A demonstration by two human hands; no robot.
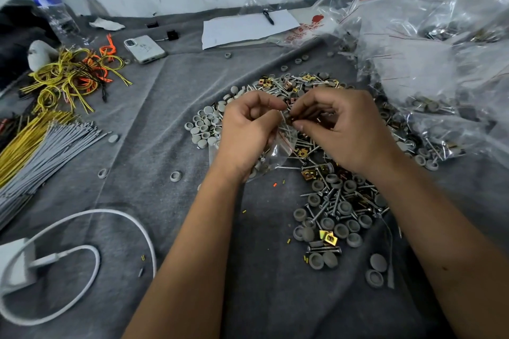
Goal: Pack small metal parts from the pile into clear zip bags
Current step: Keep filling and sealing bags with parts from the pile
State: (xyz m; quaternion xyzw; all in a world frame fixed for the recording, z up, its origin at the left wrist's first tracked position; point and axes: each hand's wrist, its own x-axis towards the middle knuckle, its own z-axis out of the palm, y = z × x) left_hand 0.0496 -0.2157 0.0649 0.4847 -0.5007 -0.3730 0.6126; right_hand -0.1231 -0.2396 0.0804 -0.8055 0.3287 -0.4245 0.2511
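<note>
While the left hand holds a clear zip bag open, the right hand pinches small metal parts at its mouth, just above the pile on the grey cloth.

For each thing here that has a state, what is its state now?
zip bag: open, held by left hand
small parts: pinched by right hand at the bag mouth
pile: loose on cloth
phone: face down
filled bags: heaped at right
</note>
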